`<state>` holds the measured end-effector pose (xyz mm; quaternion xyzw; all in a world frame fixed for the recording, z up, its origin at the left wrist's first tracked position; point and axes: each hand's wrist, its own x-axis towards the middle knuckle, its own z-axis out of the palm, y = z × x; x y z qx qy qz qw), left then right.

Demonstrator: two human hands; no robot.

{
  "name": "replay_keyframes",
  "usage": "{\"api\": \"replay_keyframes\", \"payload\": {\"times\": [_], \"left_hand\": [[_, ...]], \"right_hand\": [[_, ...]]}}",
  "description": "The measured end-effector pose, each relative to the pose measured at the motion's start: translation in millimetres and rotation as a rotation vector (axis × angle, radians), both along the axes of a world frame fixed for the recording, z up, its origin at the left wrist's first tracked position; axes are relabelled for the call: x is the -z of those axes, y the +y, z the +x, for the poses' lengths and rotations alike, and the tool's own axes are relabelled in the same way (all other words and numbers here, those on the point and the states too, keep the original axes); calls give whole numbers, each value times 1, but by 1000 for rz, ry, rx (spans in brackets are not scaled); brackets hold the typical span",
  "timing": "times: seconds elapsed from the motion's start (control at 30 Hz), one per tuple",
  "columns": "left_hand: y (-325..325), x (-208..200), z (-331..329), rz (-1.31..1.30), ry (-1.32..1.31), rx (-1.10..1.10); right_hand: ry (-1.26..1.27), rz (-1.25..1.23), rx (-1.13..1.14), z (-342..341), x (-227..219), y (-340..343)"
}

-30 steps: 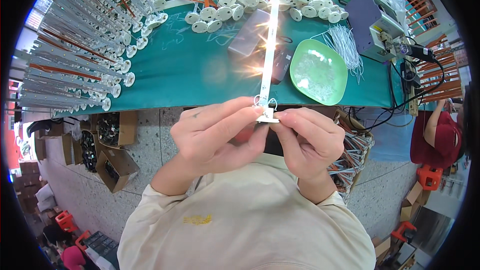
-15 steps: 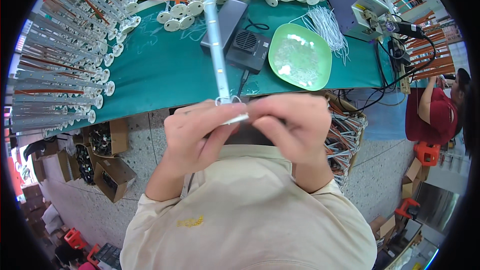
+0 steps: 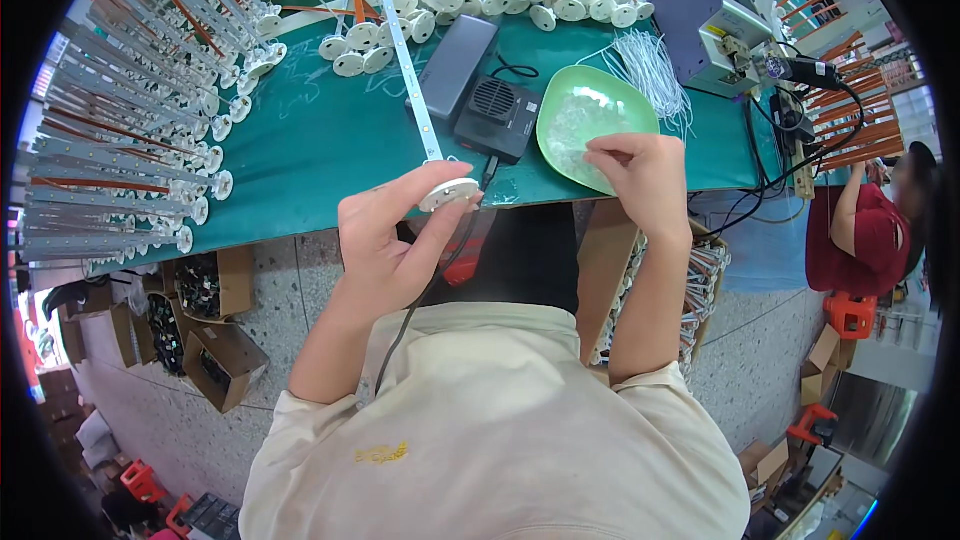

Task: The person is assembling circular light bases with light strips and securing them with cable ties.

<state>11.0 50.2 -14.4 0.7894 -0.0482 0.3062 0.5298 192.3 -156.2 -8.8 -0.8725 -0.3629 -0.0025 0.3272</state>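
Note:
My left hand (image 3: 390, 235) pinches the round white base (image 3: 449, 194) of an LED light strip (image 3: 414, 90) between thumb and fingers. The narrow strip rises from that disc and leans slightly left over the table. Over the near right part of a green dish (image 3: 640, 110), my right hand (image 3: 648, 175) has its thumb and fingertips pressed together. Small clear pieces (image 3: 580, 112) lie in the dish. Whatever sits between the right fingertips, if anything, is too small to make out.
On the green table (image 3: 300, 175) lie a dark power bank (image 3: 455, 60), a black boxy device (image 3: 497, 110) and white wires (image 3: 650, 70). More LED strips with round bases (image 3: 130, 150) crowd the left. A grey machine (image 3: 715, 25) stands right; beyond it sits a person in red (image 3: 850, 235).
My right hand has left the white base and moved right to the green dish. My left hand keeps the LED strip, which has tilted left, its base turned more into view.

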Motion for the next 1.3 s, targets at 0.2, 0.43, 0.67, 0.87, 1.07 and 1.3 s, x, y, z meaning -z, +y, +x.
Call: {"api": "replay_keyframes", "payload": {"times": [0.2,0.43,0.67,0.87,1.07,1.3], "left_hand": [[-3,-4,16,26,-13,25],[-5,-4,26,37,-17,26],[-4,-6,29,47,-13,27],[-9,-11,36,112,-48,-16],[-18,-23,46,130,-156,-26],[-20,-21,39,-34,-191,-130]], "right_hand": [[257,148,161,8,2,-2],[400,358,220,13,7,-2],[71,202,200,16,4,-4],[374,351,217,-5,-19,10],[475,479,-54,-49,-43,26],[260,464,-106,-68,-52,38]]}}
